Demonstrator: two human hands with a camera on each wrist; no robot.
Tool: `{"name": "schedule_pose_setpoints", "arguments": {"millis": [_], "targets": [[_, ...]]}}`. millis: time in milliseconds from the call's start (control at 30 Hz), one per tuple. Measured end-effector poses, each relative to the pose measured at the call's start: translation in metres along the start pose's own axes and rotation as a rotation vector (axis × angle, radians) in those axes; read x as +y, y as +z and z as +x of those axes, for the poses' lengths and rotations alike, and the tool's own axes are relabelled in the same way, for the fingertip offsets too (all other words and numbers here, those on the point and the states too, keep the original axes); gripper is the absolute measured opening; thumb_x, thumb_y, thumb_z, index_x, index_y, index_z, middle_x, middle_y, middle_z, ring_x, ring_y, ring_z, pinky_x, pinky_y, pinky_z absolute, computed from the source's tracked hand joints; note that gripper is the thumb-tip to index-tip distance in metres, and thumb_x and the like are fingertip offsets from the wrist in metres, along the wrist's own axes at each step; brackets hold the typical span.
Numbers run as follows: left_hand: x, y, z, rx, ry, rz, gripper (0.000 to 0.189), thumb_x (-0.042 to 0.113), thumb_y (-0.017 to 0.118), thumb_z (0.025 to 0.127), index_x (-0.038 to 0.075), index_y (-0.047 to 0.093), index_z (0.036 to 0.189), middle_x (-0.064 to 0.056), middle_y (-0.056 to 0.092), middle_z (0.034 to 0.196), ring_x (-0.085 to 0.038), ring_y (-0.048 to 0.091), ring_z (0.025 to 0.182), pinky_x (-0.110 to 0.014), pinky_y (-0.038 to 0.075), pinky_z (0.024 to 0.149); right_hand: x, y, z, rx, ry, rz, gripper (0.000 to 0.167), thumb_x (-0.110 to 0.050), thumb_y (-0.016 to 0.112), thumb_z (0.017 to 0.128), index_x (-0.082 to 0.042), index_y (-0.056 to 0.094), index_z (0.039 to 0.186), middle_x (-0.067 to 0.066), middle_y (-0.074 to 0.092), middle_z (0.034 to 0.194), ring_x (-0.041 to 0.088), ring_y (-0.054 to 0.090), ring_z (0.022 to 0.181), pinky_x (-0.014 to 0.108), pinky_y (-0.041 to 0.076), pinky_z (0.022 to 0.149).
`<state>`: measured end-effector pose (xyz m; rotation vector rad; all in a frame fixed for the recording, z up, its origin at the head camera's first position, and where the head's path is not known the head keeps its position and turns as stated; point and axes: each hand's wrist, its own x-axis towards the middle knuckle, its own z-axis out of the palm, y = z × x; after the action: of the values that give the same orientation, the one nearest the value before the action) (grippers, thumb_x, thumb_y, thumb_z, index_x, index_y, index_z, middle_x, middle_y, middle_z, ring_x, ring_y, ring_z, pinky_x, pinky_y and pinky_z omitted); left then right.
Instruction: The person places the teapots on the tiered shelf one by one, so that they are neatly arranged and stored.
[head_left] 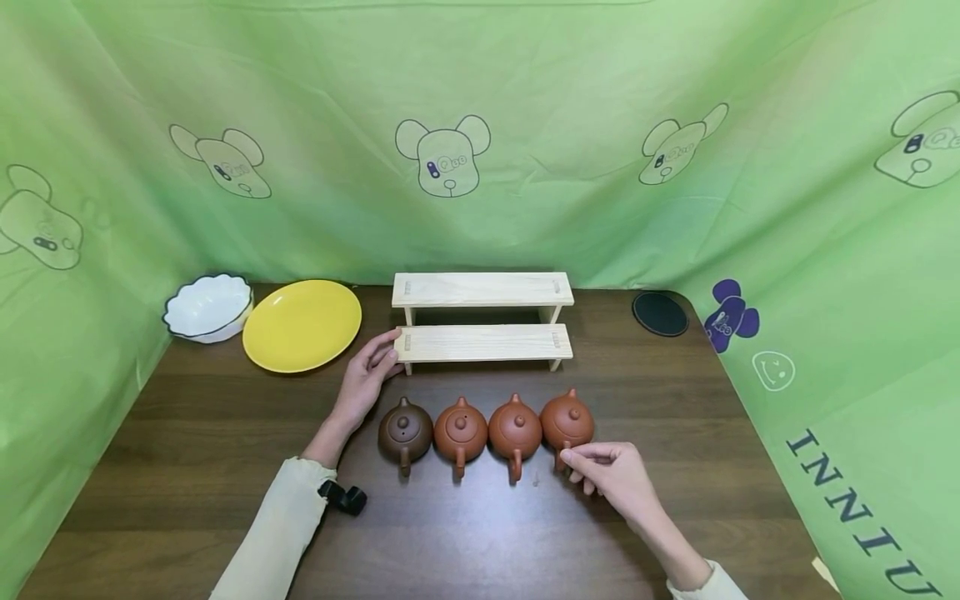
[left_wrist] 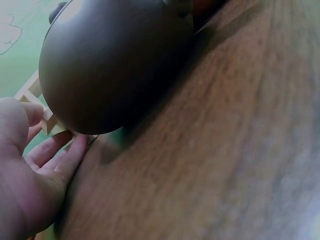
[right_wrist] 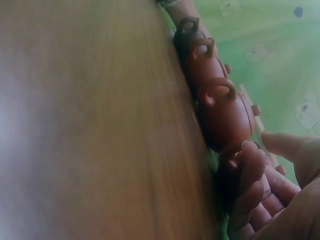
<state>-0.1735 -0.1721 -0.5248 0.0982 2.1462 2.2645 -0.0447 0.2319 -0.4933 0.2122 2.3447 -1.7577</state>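
Four small clay teapots stand in a row: a dark brown teapot [head_left: 405, 432] at the left, then a reddish-brown teapot [head_left: 461, 432], another reddish teapot [head_left: 515, 429], and the rightmost teapot [head_left: 567, 417], slightly turned. Their handles face me. My right hand [head_left: 611, 479] pinches the rightmost teapot's handle; in the right wrist view its fingers partly hide that pot. Behind the row is a two-tier pale wooden stand [head_left: 483, 343]. With thumb and fingers, my left hand [head_left: 363, 379] grips the left end of its lower step. The dark teapot [left_wrist: 115, 65] fills much of the left wrist view.
A yellow plate [head_left: 302, 327] lies left of the stand, beside a white scalloped bowl [head_left: 208, 307] with a dark rim. At the back right lies a round black coaster [head_left: 660, 313]. Green printed cloth [head_left: 517, 225] surrounds the brown wooden table [head_left: 187, 467].
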Motion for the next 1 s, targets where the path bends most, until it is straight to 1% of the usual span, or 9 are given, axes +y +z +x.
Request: {"name": "schedule_pose_setpoints", "arguments": {"millis": [167,367,533,733,1000], "targets": [[-0.0006,0.0001,-0.0006,-0.015,0.007,0.004,0.047,0.007,0.053,0.118,-0.003,0.05,0.163,-0.024,0.05,0.167,0.001,0.064,0.126,-0.024,0.061,0.109,0.0031,0.0017,0.0007,-0.038,0.04,0.043,0.023,-0.016,0.084,0.1,0.007,0.084,0.102,0.002,0.072,0.07,0.008,0.059,0.055,0.017,0.046,0.046],[-0.0004,-0.0006,-0.0012,-0.029,0.011,0.012,0.048,0.006,0.054,0.118,0.0,0.049,0.165,-0.022,0.049,0.168,0.001,0.064,0.128,-0.023,0.061,0.109,0.0029,0.0031,0.0007,-0.042,0.053,0.08,0.023,-0.014,0.082,0.102,0.009,0.082,0.102,0.0,0.071,0.069,0.006,0.055,0.054,0.015,0.044,0.044],[-0.0003,-0.0021,-0.0005,-0.054,0.021,0.008,0.049,0.009,0.052,0.119,0.001,0.046,0.167,-0.023,0.048,0.169,0.0,0.062,0.13,-0.022,0.06,0.11,0.0022,0.0039,0.001,-0.041,0.048,0.096,0.025,-0.013,0.079,0.105,0.011,0.082,0.108,-0.002,0.07,0.069,0.005,0.054,0.054,0.014,0.043,0.044],[-0.0008,-0.0029,-0.0002,-0.056,0.021,0.014,0.049,0.009,0.052,0.119,0.001,0.046,0.167,-0.022,0.047,0.17,0.001,0.061,0.132,-0.022,0.06,0.11,0.0024,0.004,0.0008,-0.063,0.023,0.09,0.026,-0.012,0.075,0.107,0.012,0.08,0.114,-0.002,0.069,0.07,0.004,0.054,0.056,0.014,0.045,0.046],[-0.0028,-0.0036,-0.0006,-0.054,0.022,0.006,0.049,0.008,0.051,0.119,0.0,0.046,0.167,-0.024,0.047,0.17,0.002,0.062,0.13,-0.022,0.06,0.109,0.0041,0.0056,0.0018,-0.031,0.043,0.107,0.025,-0.01,0.074,0.107,0.013,0.08,0.116,-0.004,0.069,0.071,0.002,0.051,0.057,0.013,0.043,0.049]]}}
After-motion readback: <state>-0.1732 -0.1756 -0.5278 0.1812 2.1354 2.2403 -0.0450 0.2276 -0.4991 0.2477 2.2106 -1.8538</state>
